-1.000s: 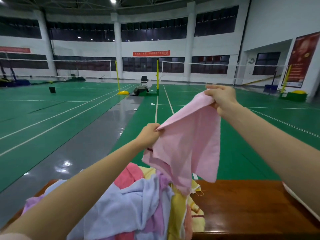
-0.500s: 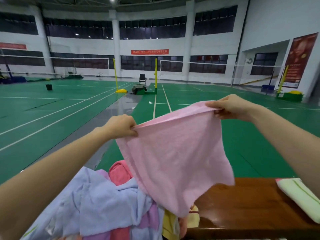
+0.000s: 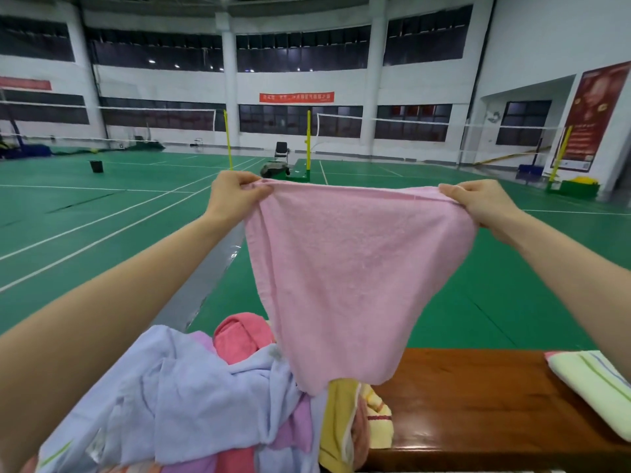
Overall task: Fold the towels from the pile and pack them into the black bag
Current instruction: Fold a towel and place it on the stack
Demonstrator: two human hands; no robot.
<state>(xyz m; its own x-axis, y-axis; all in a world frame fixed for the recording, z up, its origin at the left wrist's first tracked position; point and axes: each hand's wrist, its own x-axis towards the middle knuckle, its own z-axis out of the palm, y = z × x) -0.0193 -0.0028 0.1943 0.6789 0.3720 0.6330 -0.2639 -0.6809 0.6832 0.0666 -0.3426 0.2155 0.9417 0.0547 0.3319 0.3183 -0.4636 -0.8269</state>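
A pale pink towel [image 3: 345,268] hangs spread out in the air in front of me. My left hand [image 3: 232,194] pinches its top left corner and my right hand [image 3: 478,204] pinches its top right corner. Its lower edge dangles just over the pile of towels [image 3: 191,397] on the left of the wooden table [image 3: 471,404]; the pile has lilac, coral pink, purple and yellow pieces. A folded pale green striped towel [image 3: 594,384] lies at the table's right edge. The black bag is not in view.
Beyond the table stretches a green badminton hall floor [image 3: 102,213] with yellow net posts [image 3: 308,145], a chair [image 3: 281,151] and a small black bin [image 3: 96,166] far off.
Both hands have pulled apart and levelled, stretching the pink towel's top edge flat. The left hand rose; the towel now hangs wide instead of bunched. The folded green towel came into view.
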